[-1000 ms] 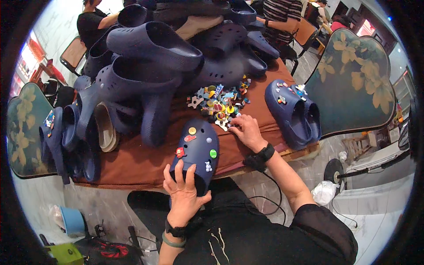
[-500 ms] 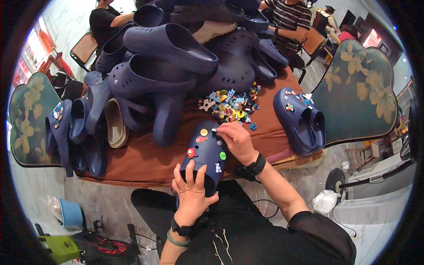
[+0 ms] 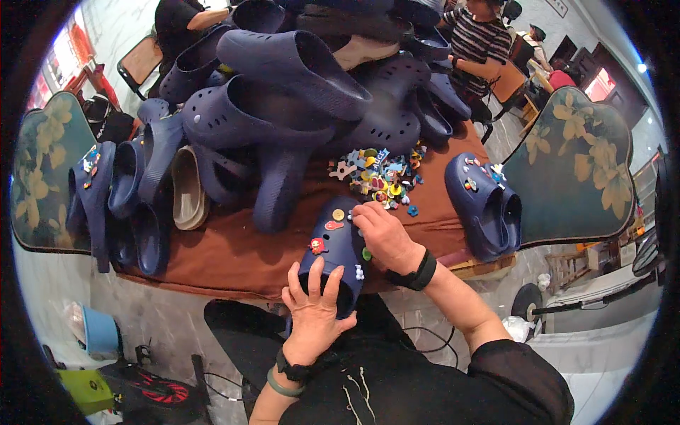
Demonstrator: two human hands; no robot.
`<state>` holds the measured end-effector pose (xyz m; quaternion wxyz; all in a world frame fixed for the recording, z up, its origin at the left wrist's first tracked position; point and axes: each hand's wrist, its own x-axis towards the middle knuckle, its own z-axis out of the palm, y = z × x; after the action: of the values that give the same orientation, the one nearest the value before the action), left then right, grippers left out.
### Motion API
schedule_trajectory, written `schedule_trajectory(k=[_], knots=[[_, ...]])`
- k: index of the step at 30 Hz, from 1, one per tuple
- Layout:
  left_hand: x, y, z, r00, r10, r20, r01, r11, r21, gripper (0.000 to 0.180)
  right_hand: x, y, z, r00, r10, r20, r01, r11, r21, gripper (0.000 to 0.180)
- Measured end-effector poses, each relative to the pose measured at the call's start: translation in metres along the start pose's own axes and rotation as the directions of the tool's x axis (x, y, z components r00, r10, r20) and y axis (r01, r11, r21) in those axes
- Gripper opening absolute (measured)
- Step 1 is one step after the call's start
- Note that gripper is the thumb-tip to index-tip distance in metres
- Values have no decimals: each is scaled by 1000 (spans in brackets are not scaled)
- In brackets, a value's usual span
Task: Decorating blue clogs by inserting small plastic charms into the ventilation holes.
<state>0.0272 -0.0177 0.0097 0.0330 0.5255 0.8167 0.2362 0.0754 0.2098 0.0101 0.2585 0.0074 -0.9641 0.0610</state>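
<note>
Your left hand [image 3: 312,320] is wrapped over the open heel end of the navy-blue, foam-looking clog [image 3: 341,249], which lies toe-away at the near edge of the brown cloth-covered tabletop [image 3: 234,268]. The heel seems to overhang, so a hard push on the toe could tip or slide the clog if that grip is too light. Your right hand [image 3: 388,241] has its fingertips pinched on what looks like a small pale charm [image 3: 350,214] at the toe; your fingers hide most of it, so it could miss its hole or spring loose. Your palm could also catch the round green charm [image 3: 366,253]. Beyond, the tall heap of navy clogs [image 3: 283,131] leans unevenly; a bump could slump it onto the multicoloured pile of loose charms [image 3: 382,177].

Your left hand keeps its place at the heel. Half a second ago the green charm was in plain view; now you partly cover it. A second ago your right hand was over at the pile.
</note>
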Motion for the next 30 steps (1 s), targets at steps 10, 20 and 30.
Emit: schedule_trajectory(k=[10,20,30], knots=[[0,-1,0,1000,-7,10,7,1000,-5,101,1,11,14,983,146,-108,-118,967,227,14],[1,0,-1,1000,-3,8,3,999,-32,102,30,67,0,798,317,513,-537,760,366,55],[4,3,-8,997,-52,48,55,997,-62,100,38,48,30,615,491,616,-720,668,187,65]])
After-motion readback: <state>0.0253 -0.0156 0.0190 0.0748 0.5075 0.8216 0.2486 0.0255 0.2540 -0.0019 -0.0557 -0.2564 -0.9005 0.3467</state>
